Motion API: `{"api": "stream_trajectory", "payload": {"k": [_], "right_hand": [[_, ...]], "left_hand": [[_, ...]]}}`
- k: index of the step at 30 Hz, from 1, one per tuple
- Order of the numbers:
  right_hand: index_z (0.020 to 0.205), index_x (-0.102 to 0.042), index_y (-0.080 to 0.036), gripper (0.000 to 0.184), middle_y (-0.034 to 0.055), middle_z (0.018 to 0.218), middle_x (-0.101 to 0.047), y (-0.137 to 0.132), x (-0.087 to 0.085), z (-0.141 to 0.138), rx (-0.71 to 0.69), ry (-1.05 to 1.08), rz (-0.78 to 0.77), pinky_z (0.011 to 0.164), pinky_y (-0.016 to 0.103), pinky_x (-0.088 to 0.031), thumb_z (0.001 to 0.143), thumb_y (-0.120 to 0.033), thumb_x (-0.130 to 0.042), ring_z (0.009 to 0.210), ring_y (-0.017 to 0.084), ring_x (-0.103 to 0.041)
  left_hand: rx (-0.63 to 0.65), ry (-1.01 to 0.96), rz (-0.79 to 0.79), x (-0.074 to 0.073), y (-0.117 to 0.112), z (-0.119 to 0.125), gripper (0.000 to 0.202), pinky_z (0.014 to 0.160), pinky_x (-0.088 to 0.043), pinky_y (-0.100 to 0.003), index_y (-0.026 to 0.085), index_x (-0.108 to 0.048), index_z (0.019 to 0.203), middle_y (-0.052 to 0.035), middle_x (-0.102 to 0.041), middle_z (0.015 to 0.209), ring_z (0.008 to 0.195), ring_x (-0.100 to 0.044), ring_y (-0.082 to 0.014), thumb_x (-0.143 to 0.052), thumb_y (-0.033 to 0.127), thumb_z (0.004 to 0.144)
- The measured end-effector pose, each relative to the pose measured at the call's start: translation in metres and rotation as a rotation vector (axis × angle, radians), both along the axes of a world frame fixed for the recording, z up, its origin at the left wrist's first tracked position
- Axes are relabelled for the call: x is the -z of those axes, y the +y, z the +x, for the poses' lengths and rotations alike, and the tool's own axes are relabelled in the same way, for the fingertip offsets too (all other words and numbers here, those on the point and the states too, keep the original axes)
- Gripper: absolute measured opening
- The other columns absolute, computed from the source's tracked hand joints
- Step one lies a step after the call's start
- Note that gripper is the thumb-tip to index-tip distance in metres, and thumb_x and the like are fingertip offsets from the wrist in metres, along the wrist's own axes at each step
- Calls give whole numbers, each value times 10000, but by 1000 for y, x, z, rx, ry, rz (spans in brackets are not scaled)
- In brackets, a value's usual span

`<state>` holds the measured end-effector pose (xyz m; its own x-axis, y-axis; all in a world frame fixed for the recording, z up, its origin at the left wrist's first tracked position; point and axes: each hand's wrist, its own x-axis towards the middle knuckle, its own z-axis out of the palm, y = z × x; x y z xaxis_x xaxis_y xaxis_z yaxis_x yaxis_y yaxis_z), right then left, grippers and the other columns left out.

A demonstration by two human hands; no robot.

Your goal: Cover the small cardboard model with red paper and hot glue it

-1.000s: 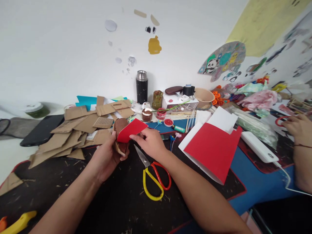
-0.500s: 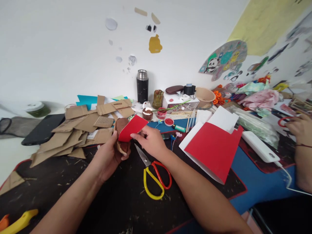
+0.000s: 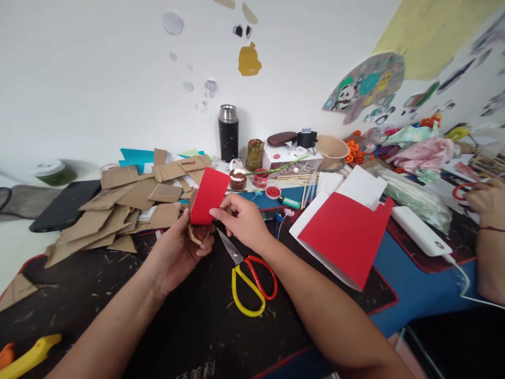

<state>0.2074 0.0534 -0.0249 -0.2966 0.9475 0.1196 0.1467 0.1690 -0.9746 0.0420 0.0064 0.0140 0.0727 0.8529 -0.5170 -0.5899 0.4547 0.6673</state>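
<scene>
My left hand [image 3: 177, 250] is wrapped round a brown craft piece [image 3: 200, 233] with a pale, rough lower rim; the fingers and red paper hide much of it. A small red paper piece [image 3: 211, 196] stands upright against its upper side. My right hand [image 3: 240, 221] pinches that paper at its lower right corner between thumb and finger. Just below the hands lie scissors [image 3: 246, 273] with one yellow and one red handle, their blades pointing up toward the brown piece. Farther right, a larger red sheet [image 3: 343, 237] with a notched edge rests over white paper [image 3: 361, 189].
Cardboard scraps [image 3: 118, 205] are heaped at the left beside a black tablet-like slab [image 3: 65, 205]. A black bottle [image 3: 229, 134], open paint pots [image 3: 273, 192] and a white box [image 3: 292, 163] stand along the wall. At the right edge another person's hand [image 3: 487, 197] holds red-handled scissors.
The small red paper has turned more upright and shifted slightly left against the brown piece. My right hand has moved slightly with it. The whole view has shifted a little.
</scene>
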Motion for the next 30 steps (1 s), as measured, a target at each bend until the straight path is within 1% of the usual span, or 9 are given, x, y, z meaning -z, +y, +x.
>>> {"api": "stream_trajectory", "payload": {"k": [2, 7, 10, 14, 18, 21, 24, 27, 30], "right_hand": [[879, -581, -266, 444, -121, 578, -563, 0, -2, 0, -15, 37, -40, 523, 246, -406, 1023, -610, -824, 457, 119, -557], [879, -571, -265, 475, -122, 569, -562, 2, -4, -1, -63, 128, -100, 478, 226, -393, 1003, -637, -840, 438, 108, -540], [871, -575, -262, 522, -121, 572, -581, 4, -4, 0, -81, 189, -121, 457, 217, -390, 941, -680, -880, 429, 100, -537], [862, -584, -255, 568, -124, 569, -591, 5, -2, 1, -99, 253, -139, 435, 204, -382, 865, -709, -924, 417, 89, -538], [864, -605, -247, 568, -123, 567, -599, 7, -1, 2, -137, 281, -158, 431, 200, -386, 847, -703, -942, 413, 82, -535], [868, -605, -248, 577, -120, 576, -608, 7, 0, 3, -135, 265, -182, 436, 204, -396, 838, -717, -941, 419, 81, -531], [867, -606, -248, 584, -121, 584, -609, 7, 0, 3, -129, 267, -189, 434, 209, -395, 827, -718, -950, 415, 80, -527], [859, -602, -249, 581, -120, 581, -607, 7, 1, 2, -131, 274, -176, 433, 212, -391, 832, -710, -955, 410, 81, -527], [849, -592, -251, 585, -119, 567, -602, 7, 1, 2, -123, 258, -154, 437, 215, -384, 845, -719, -942, 409, 85, -524]], "left_hand": [[7, -32, 7, 1, -1, 0, 586, 378, -392, -227, 149, -690, 805, -54, -621, 632, 413, -491, -128, -340, 349, 1230], [46, -77, 45, 3, -3, -2, 590, 394, -432, -225, 176, -627, 745, 4, -518, 582, 436, -476, -125, -352, 368, 1231], [53, -78, 43, 3, -2, -2, 589, 392, -440, -224, 190, -589, 722, 13, -500, 571, 442, -474, -127, -348, 361, 1232], [53, -49, 34, 0, -1, -2, 599, 381, -436, -235, 192, -581, 710, 10, -489, 559, 430, -464, -134, -337, 355, 1232], [51, -55, 45, -1, -1, -1, 567, 382, -424, -228, 199, -584, 737, 16, -496, 572, 427, -467, -133, -340, 331, 1233], [51, -31, 39, -1, -1, 0, 589, 382, -418, -224, 192, -593, 736, 16, -499, 564, 423, -464, -127, -327, 348, 1237], [51, -31, 52, 0, -2, 0, 579, 384, -426, -221, 180, -630, 772, 18, -513, 565, 424, -472, -125, -334, 354, 1238], [59, -55, 69, 3, -2, -2, 559, 382, -438, -216, 170, -671, 831, 16, -540, 574, 428, -488, -129, -335, 358, 1237], [57, -72, 72, 9, -1, -6, 564, 385, -458, -222, 160, -694, 849, -9, -584, 592, 431, -503, -135, -341, 374, 1234]]}}
